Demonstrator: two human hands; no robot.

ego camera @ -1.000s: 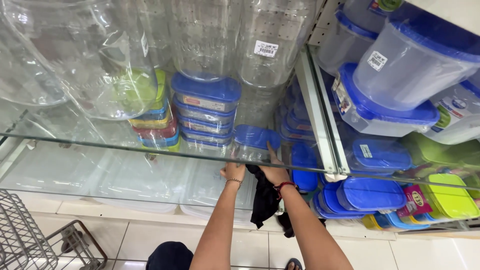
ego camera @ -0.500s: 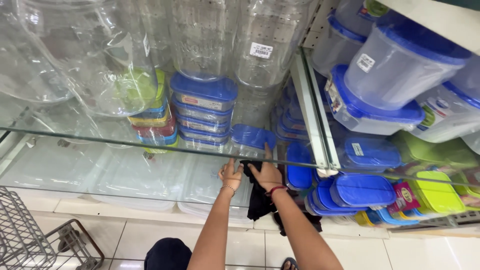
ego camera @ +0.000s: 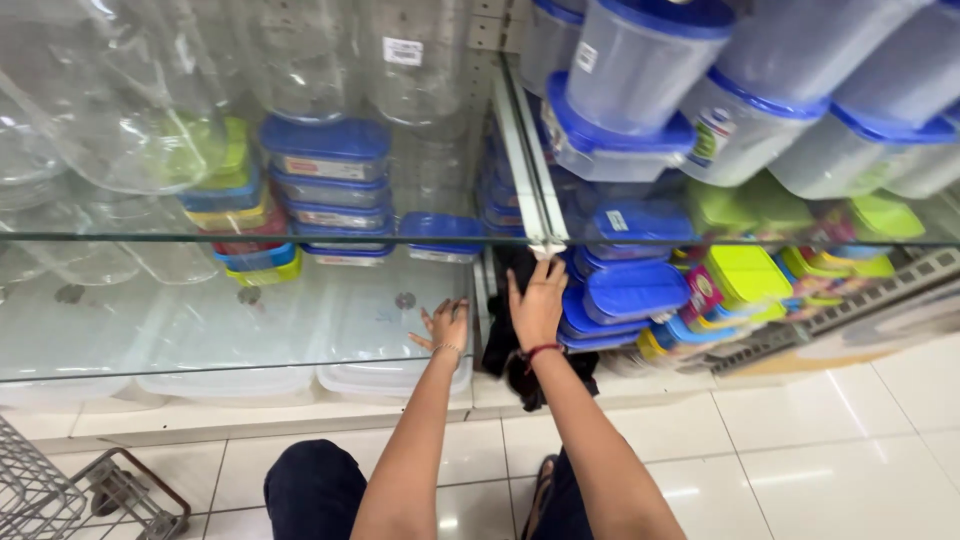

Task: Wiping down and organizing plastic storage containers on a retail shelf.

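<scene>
Blue-lidded container [ego camera: 438, 230] sits at the glass shelf's [ego camera: 200, 340] back, and both hands are reaching under the upper pane: left hand [ego camera: 446, 322] open and empty, right hand [ego camera: 538, 302] spread flat, gripping nothing. This looks like the reach-in step; any grasp calls for stretching further back toward that container.

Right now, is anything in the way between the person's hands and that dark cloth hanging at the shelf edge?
Nothing visible blocks it. The right hand lies flat, fingers spread, against the black cloth by the white metal shelf upright. The left hand is open beside it, over the lower glass shelf. I cannot tell whether it touches.
</scene>
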